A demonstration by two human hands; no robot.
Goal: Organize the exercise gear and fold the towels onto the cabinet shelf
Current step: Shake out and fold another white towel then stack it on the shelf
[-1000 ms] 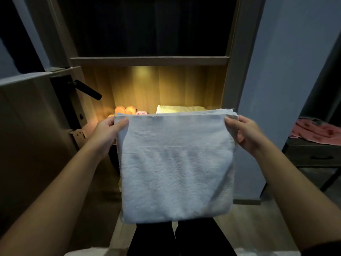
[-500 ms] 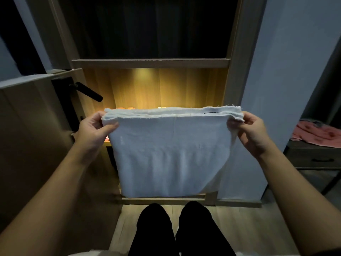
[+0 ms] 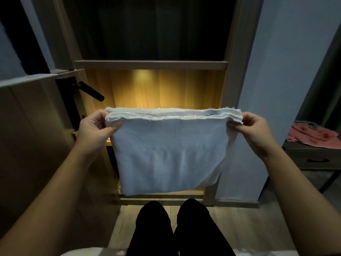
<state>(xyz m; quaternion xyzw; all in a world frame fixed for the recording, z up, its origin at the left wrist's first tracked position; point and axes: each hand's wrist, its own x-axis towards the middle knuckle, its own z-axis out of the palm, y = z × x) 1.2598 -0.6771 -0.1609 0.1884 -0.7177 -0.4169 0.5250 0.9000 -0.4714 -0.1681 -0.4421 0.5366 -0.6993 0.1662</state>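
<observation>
Both hands — left (image 3: 94,130), right (image 3: 252,132) — pinch the towel (image 3: 166,154), hiding the shelf (image 3: 109,144).

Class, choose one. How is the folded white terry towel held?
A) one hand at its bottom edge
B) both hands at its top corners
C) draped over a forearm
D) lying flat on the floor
B: the left hand and right hand each pinch a top corner of the folded white terry towel, which hangs freely.

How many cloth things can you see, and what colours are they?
white towel: 1
pink cloth: 1
Total: 2
</observation>
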